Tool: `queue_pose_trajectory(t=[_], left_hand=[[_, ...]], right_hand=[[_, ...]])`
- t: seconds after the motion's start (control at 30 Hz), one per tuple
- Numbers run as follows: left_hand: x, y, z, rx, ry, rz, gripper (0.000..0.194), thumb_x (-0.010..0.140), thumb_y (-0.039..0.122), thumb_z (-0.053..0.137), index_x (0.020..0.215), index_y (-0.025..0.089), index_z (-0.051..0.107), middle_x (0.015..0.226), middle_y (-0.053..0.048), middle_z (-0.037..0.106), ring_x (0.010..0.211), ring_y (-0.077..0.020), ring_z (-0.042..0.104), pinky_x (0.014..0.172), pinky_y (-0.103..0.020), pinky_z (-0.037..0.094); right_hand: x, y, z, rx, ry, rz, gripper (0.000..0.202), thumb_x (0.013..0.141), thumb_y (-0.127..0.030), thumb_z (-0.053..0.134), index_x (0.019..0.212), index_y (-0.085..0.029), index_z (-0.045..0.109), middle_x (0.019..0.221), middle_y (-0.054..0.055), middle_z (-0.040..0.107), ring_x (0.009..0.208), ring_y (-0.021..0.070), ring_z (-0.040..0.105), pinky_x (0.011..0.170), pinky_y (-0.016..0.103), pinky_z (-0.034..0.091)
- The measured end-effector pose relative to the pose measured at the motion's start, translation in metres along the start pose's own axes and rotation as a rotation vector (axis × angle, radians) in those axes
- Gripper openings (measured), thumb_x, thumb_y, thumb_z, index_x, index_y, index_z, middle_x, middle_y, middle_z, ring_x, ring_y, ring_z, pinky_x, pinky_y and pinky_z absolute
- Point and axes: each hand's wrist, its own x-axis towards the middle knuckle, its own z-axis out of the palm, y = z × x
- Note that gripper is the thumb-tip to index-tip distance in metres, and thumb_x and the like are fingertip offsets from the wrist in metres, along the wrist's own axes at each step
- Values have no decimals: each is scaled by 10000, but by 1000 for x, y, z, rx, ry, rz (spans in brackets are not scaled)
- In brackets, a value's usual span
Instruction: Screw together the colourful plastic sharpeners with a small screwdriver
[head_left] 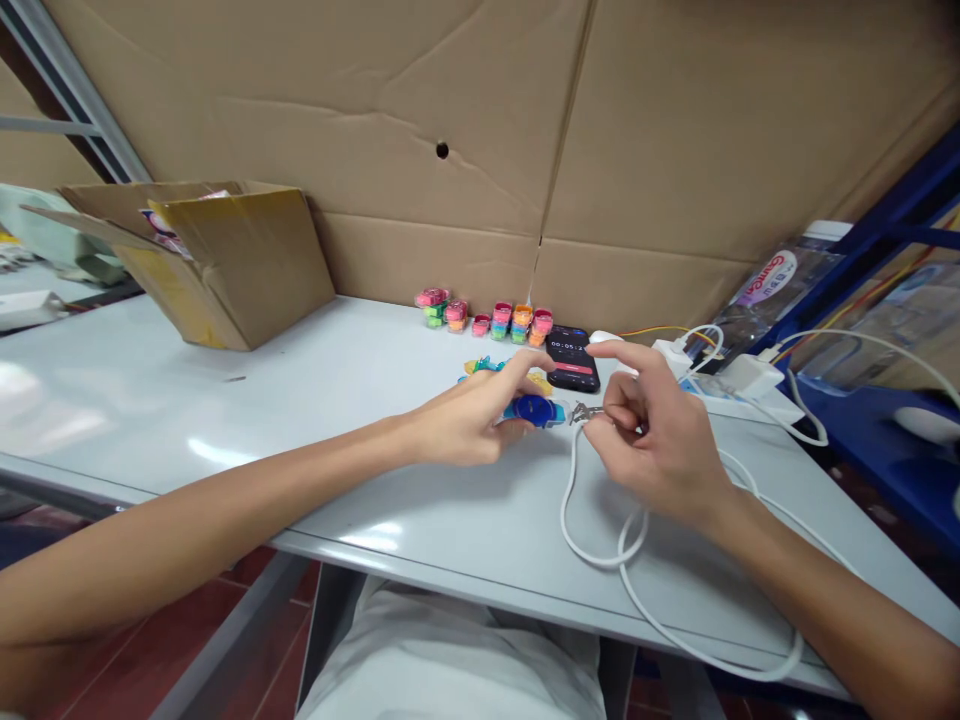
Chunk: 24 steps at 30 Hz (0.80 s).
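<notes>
On grey table [225, 400], open carton [217, 260] at 10 o'clock, well clear of work. Left hand [457, 425] pinches blue toy piece [534, 410] at centre, steadying it on tabletop. Right hand [660, 440], at 3 o'clock of it, nips small metal clasp [581, 412] against piece, forefinger raised.
</notes>
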Motion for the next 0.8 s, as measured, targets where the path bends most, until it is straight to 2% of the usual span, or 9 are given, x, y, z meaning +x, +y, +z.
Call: queue_pose_trajectory(t=[0.13, 0.27, 0.4, 0.43, 0.53, 0.57, 0.63, 0.7, 0.8], left_hand=[[-2, -6, 7, -13, -58, -13, 449, 863, 124, 589, 1234, 231, 359, 1140, -113, 712, 977, -238, 682, 809, -358, 524], [-2, -9, 11, -51, -24, -27, 383, 870, 153, 601, 1180, 228, 391, 1136, -112, 690, 1009, -242, 680, 832, -363, 532], [-1, -10, 12, -96, 2, -12, 339, 846, 143, 614, 1087, 228, 391, 1098, -94, 654, 1017, -230, 669, 869, -371, 534], [-1, -10, 13, -95, 0, -20, 336, 847, 141, 610, 1083, 227, 386, 1100, -96, 645, 1029, -232, 664, 876, -378, 532], [-1, -11, 13, -128, -3, -54, 354, 856, 143, 602, 1107, 233, 369, 1104, -101, 641, 1042, -239, 659, 867, -385, 536], [-1, -11, 13, -147, -7, -57, 364, 854, 142, 607, 1106, 237, 363, 1090, -96, 646, 1037, -238, 661, 861, -382, 537], [-1, -10, 13, -176, -18, -51, 364, 845, 134, 620, 1078, 238, 360, 1064, -87, 648, 1035, -237, 663, 863, -378, 535], [-1, -9, 12, -207, -17, -61, 359, 843, 125, 626, 1058, 236, 360, 1089, -97, 646, 1072, -242, 658, 884, -385, 531], [1, -9, 11, -316, 40, -118, 369, 862, 138, 650, 1076, 237, 365, 1151, -114, 658, 1140, -239, 651, 936, -392, 516]], right_hand=[[-1, -2, 1, -63, -312, -104, 449, 781, -66, 517, 1164, -248, 664, 612, -56, 489, 553, 132, 478, 599, 266, 367], [-1, -3, 0, -39, -100, -23, 606, 781, -71, 507, 1370, -205, 548, 645, -54, 508, 526, 130, 455, 562, 257, 358], [-1, -5, -3, -111, -328, -106, 589, 750, -50, 493, 1278, -257, 653, 635, -35, 565, 567, 151, 512, 591, 269, 370], [-2, -6, -3, -100, -306, -105, 603, 750, -52, 496, 1294, -263, 647, 607, -46, 541, 539, 146, 487, 578, 266, 363], [-3, -6, -4, -56, -86, -37, 650, 767, -60, 496, 1389, -235, 564, 640, -44, 559, 519, 137, 464, 570, 263, 368], [-3, -6, -4, -74, -112, -41, 639, 758, -52, 493, 1363, -236, 585, 688, -23, 604, 556, 144, 500, 590, 269, 377], [-3, -5, -4, -118, -293, -66, 615, 732, -31, 487, 1280, -257, 651, 766, 6, 664, 633, 161, 556, 627, 283, 381], [-2, -3, -7, -103, -413, -54, 622, 723, -24, 486, 1266, -272, 659, 689, -24, 615, 596, 151, 524, 605, 280, 354], [2, -1, -13, 11, -213, 51, 614, 736, -41, 498, 1310, -243, 578, 564, -94, 380, 486, 116, 378, 540, 260, 304]])
